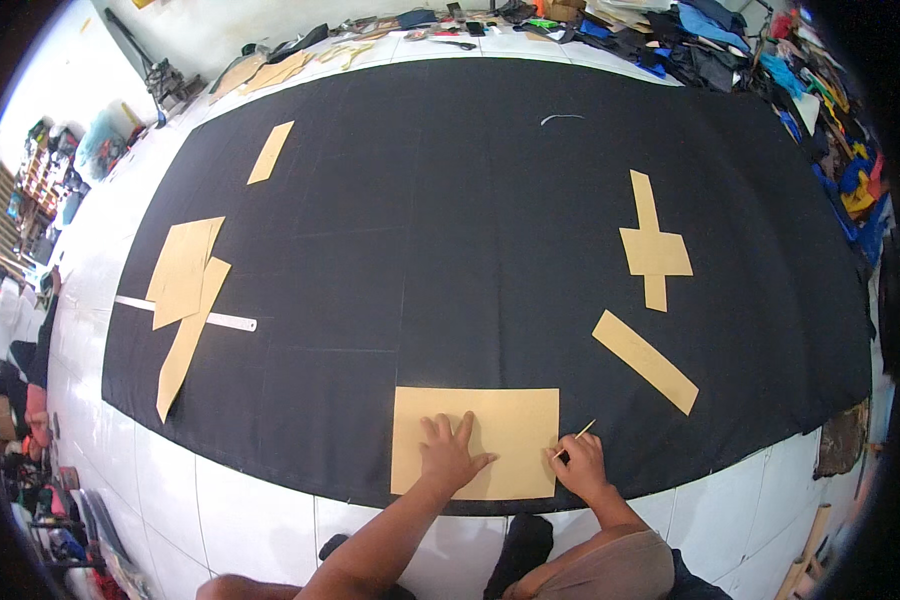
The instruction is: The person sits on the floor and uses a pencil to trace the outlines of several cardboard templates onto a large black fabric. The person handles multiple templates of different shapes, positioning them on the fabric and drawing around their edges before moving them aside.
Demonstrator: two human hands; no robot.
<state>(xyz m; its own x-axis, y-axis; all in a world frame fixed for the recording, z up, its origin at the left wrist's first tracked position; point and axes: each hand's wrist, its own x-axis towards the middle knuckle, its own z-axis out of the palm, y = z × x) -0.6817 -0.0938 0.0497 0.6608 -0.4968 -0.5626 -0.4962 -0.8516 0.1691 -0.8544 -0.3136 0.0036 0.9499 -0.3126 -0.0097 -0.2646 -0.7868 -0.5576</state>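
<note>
My left hand [453,458] lies flat with fingers spread on a tan rectangular card pattern piece [520,420], pressing it against a large black cloth [490,240]. At the card's right edge, my right hand [579,464] grips a thin, pale yellow pencil [587,428]. The pencil leans, its lower end at the card's edge. Faint pale lines mark the cloth left of centre, and a short white curved line or thread [561,118] shows near its far edge.
More tan card pieces lie on the cloth: a stack [185,265] over a metal ruler [232,322] at left, a strip [270,153] farther back, a slanted strip [646,362] and crossed pieces [656,252] at right. Heaped fabric [705,45] borders the far right. White tiles [250,490] surround the cloth.
</note>
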